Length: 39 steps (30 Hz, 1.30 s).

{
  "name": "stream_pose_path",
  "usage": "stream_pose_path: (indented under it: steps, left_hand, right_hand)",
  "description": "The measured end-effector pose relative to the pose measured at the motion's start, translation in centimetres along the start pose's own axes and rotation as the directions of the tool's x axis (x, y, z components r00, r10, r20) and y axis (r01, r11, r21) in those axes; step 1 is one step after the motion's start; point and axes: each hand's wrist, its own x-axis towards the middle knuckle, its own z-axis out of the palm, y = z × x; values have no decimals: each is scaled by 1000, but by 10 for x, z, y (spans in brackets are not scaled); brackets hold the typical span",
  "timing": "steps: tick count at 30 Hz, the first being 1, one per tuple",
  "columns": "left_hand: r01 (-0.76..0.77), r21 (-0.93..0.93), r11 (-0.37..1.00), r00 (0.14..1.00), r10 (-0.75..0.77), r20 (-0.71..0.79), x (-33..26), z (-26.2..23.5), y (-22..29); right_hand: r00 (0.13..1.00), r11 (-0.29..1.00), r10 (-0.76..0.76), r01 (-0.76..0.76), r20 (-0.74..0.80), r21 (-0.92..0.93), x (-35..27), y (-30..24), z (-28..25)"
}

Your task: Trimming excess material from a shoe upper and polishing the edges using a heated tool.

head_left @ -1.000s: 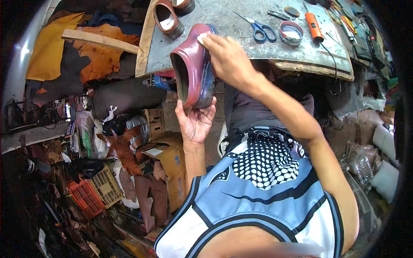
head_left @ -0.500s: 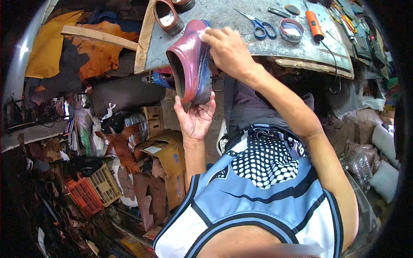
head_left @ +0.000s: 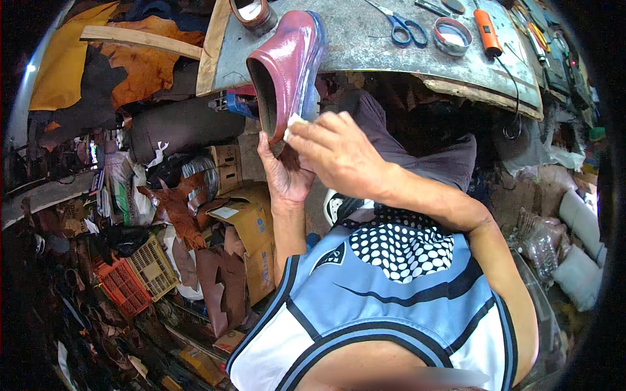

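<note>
A glossy maroon clog (head_left: 290,52) points away from me over the table's near edge, its side along the sole streaked blue. My left hand (head_left: 285,174) grips it at the heel from below, thumb on the near left side; part of that hand is behind my right one. Between the fingers of my right hand (head_left: 342,150) is a small white cloth (head_left: 295,121), pressed to the side of the clog close to the heel.
On the metal-topped table (head_left: 365,55) lie blue-handled scissors (head_left: 404,29), a small round container (head_left: 452,36), an orange corded tool (head_left: 486,32) and another brown shoe (head_left: 254,14). Leather pieces (head_left: 140,62) hang at left, above a cardboard box (head_left: 254,241) and plastic crates (head_left: 153,267).
My right hand with the white cloth has slid from near the toe back toward the heel. The clog stays in my left hand, and the view has shifted slightly.
</note>
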Motion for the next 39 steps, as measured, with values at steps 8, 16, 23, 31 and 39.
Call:
stream_pose_path:
  steps: [8, 16, 23, 31, 39]
  left_hand:
    - [203, -178, 963, 944, -144, 298, 1, 6, -5]
    - [79, 80, 994, 933, -102, 346, 4, 18, -6]
    - [170, -142, 975, 951, -125, 281, 4, 1, 2]
    - [360, -353, 864, 902, -224, 370, 5, -5, 5]
    - [394, -378, 838, 901, -270, 341, 9, -18, 9]
  right_hand:
    - [938, 998, -30, 10, -347, -59, 53, 39, -29]
    - [991, 991, -131, 131, -34, -19, -21, -7, -14]
    - [987, 999, 46, -45, 156, -5, 20, 17, -20]
    - [979, 905, -156, 88, -134, -415, 62, 117, -17]
    - [980, 985, 37, -69, -197, -156, 57, 107, -6]
